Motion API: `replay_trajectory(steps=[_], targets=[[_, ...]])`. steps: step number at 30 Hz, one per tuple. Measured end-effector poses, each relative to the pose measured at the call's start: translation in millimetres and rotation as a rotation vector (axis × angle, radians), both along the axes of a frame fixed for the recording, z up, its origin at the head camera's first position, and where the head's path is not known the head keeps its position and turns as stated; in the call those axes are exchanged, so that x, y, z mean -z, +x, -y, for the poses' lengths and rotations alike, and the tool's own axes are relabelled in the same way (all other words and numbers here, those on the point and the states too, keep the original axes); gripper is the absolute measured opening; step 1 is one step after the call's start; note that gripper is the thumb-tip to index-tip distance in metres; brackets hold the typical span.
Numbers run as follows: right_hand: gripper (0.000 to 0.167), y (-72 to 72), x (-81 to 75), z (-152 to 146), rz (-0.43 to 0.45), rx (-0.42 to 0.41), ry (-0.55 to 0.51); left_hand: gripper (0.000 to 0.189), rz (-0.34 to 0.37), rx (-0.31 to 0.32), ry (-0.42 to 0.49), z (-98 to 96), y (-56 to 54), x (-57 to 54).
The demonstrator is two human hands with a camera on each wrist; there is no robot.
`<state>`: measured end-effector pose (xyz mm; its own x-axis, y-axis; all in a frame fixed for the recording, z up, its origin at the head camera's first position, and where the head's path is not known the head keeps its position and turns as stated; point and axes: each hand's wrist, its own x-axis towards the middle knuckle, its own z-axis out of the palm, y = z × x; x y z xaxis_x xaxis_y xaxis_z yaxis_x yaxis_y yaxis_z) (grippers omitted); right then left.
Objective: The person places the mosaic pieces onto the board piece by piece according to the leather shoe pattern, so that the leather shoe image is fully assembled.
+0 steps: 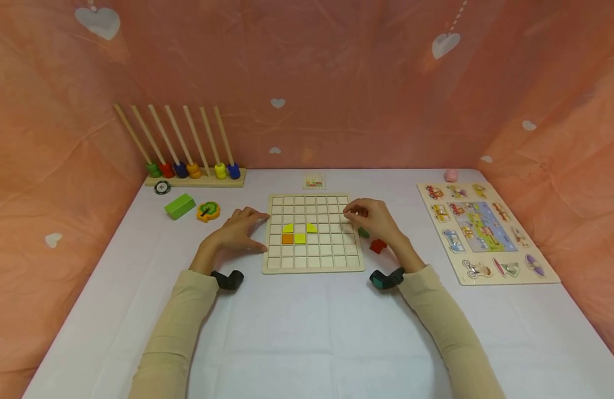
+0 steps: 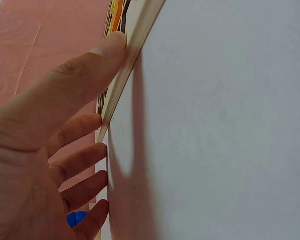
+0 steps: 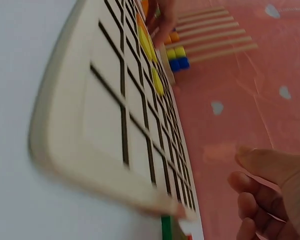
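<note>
A wooden grid board lies in front of me with several coloured tiles in its left half: an orange square, a yellow square and yellow quarter-round tiles. My left hand is at the board's left side, thumb and index finger spread along the edge. In the left wrist view its thumb rests on the rim and the other fingers are loosely extended. My right hand hovers over the right edge, fingers loosely curled. The right wrist view shows nothing between its thumb and index finger.
Green pieces and red pieces lie under the right hand. A small pattern card stands behind the board. At left are a peg stand, a chip, a green block and a tree piece; at right, a picture puzzle.
</note>
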<state>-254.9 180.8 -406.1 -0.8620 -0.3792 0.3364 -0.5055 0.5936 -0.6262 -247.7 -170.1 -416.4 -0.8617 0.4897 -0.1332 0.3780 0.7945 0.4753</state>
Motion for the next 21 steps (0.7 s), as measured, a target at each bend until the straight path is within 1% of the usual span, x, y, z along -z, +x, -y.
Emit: replay_trajectory(steps=[4,8,13,16,21], targets=[[0.010,1.3,-1.0,-22.3,0.035,0.060,0.035,0.082,0.001,0.002,0.001,-0.2,0.3,-0.6],[0.013,2.7,0.5,-39.5,0.085,0.093,0.085,0.083,-0.005,0.008,-0.001,-0.2,0.3,-1.3],[0.014,4.4,2.7,-53.8,0.153,0.099,0.134,0.082,-0.012,0.010,0.003,0.3,0.6,-1.5],[0.015,4.8,5.2,-58.4,0.189,0.099,0.147,0.081,-0.019,0.015,0.002,0.2,0.6,-1.3],[0.018,4.7,9.5,-61.8,0.212,0.081,0.161,0.082,-0.016,0.015,0.003,0.5,-0.2,-0.9]])
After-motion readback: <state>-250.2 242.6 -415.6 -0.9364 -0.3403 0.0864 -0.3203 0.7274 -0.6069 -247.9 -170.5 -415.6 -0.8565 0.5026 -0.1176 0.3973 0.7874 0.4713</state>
